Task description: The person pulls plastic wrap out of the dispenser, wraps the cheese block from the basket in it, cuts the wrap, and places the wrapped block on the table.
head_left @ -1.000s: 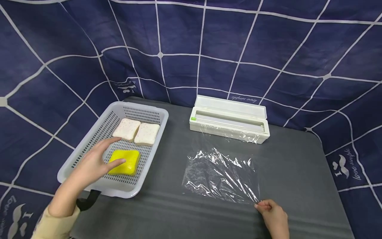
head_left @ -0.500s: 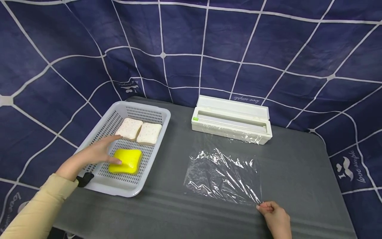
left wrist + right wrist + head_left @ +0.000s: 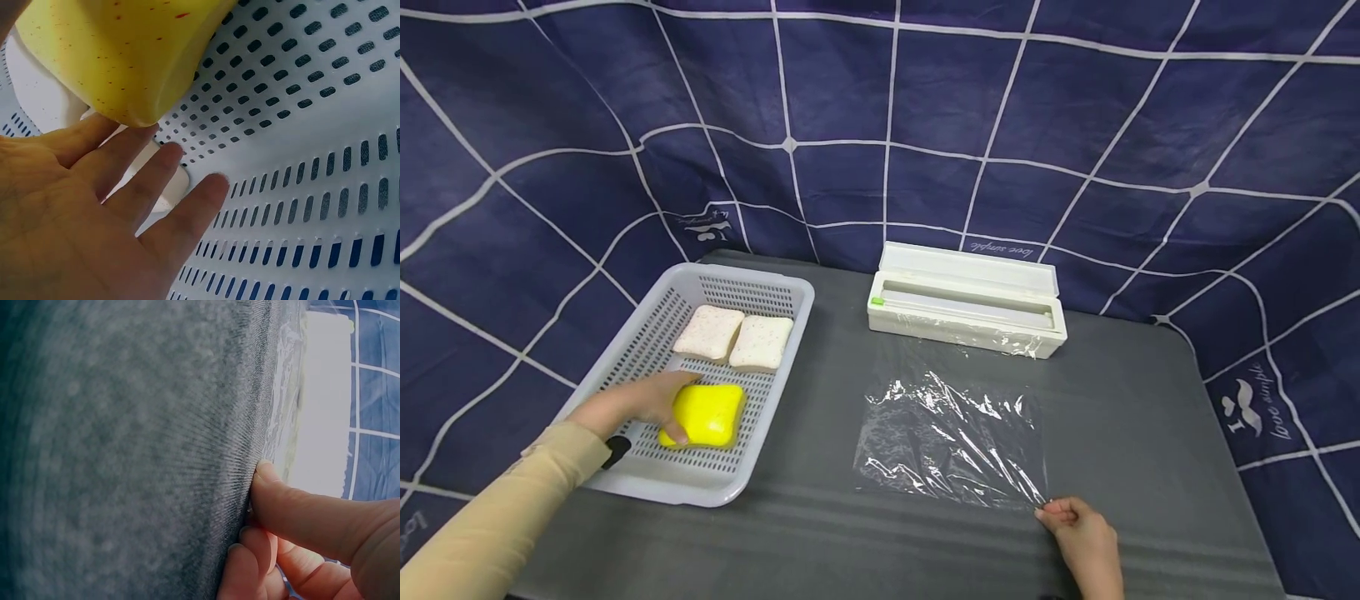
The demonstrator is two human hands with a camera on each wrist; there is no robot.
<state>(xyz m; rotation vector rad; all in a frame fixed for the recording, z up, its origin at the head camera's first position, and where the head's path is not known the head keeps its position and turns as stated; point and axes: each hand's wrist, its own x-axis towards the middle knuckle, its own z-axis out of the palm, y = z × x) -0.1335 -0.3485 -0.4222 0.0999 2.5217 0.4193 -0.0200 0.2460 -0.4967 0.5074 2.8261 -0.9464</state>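
My left hand [image 3: 651, 402] reaches into the pale basket [image 3: 784, 375] and grips the left side of a yellow cushion-shaped block [image 3: 711, 415], thumb on the near side, fingers on the far side. In the left wrist view the speckled yellow block [image 3: 134, 56] touches the index finger, while the other fingers spread below it. My right hand [image 3: 1084, 533] pinches the near right corner of a clear sheet of cling film [image 3: 951, 442]. The film runs back to a white cling film dispenser [image 3: 962, 333], its lid raised. Thumb and fingertips meet at the film edge in the right wrist view.
Two white speckled slabs, like bread slices, lie in the basket behind the yellow block: a left slab [image 3: 709, 332] and a right slab [image 3: 762, 342]. A dark grey cloth [image 3: 820, 542] covers the table. A blue gridded curtain [image 3: 842, 92] hangs behind and at the sides.
My left hand has moved down onto the yellow block, thumb and fingers now closing around its left side. The right hand keeps its pinch on the film corner. The head view has shifted slightly.
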